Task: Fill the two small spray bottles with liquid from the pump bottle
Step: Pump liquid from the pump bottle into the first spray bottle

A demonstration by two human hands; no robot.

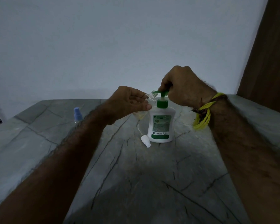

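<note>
On the counter [136, 183] a capped blue bottle [78, 114] waits far left, the left hand [129, 102] grips a tilted clear bottle [149, 98] with some yellow liquid under the spout, and the right hand [183, 88] squeezes the pump [162, 120], so liquid might miss and spill.

You face a dim room with a plain wall and a grey stone surface.

The surface [136, 183] fills the lower half of your view, grey marble crossed by dark veins, with a brighter patch of light near its middle and shadow pooled toward 6 o'clock. Behind it, from 9 to 1 o'clock, the pale bluish wall [103, 46] stands bare. At 2 o'clock a brown wooden panel [270, 54], a door or cabinet side, leans across the corner.
</note>
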